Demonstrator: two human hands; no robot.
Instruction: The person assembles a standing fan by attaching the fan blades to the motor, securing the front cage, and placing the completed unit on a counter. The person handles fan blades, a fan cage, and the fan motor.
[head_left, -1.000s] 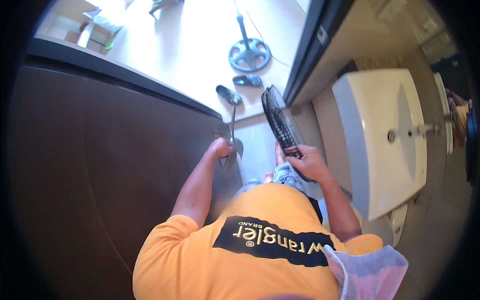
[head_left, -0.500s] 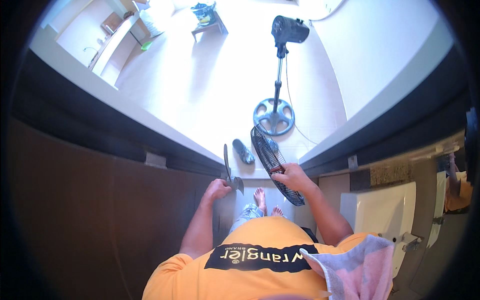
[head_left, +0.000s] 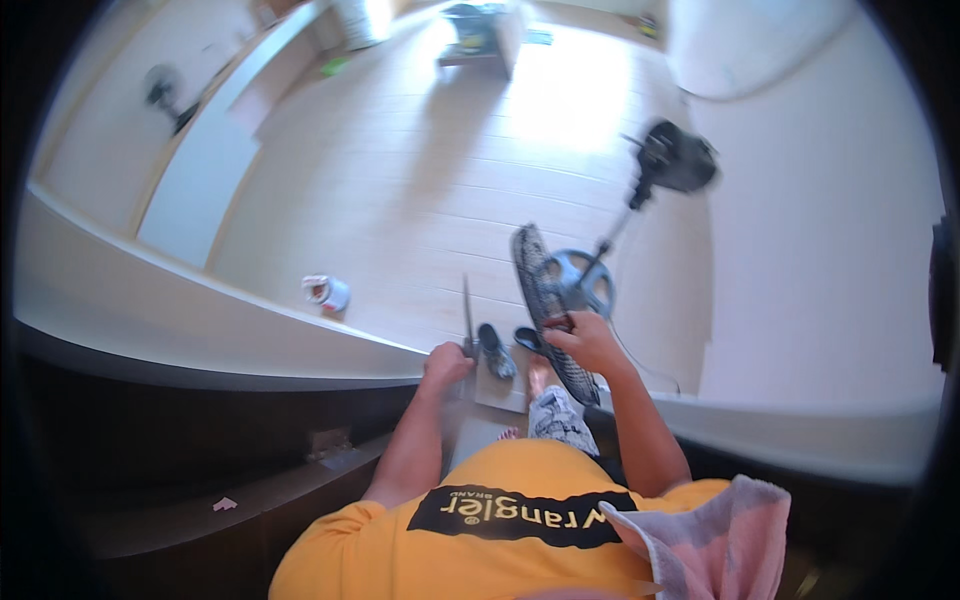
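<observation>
Taking the middle of the view as the centre of a clock, a small fan (head_left: 160, 88) is at ten o'clock, on the far left, and nearer in, at nine o'clock, a white tub (head_left: 328, 292) stands on the floor beyond the pale doorway edge (head_left: 220, 325). Between six and seven o'clock is the left hand (head_left: 447, 364), its fingers closed on a dark fan blade (head_left: 467, 312), which points up to twelve and is seen almost edge-on (the picture is blurred here, so I cannot tell how each finger lies). Just right of it, near six o'clock, are two dark clogs (head_left: 496, 355), with a bare foot (head_left: 539, 374) close by; it would be wise to place each step with care there. Next comes the black fan grille (head_left: 533, 262), near three o'clock, leaning with its top toward twelve; the right hand (head_left: 586, 343) grips its rim, thumb above. In view the grille overlaps the round fan base (head_left: 603, 290), but I cannot judge if they touch. The base carries a pole and a black motor head (head_left: 680, 157) at two o'clock. To handle both pieces well, I think, the grille should be held upright and away from this stand, and the blade held gently near its middle, without bending, well apart from the doorway.
</observation>
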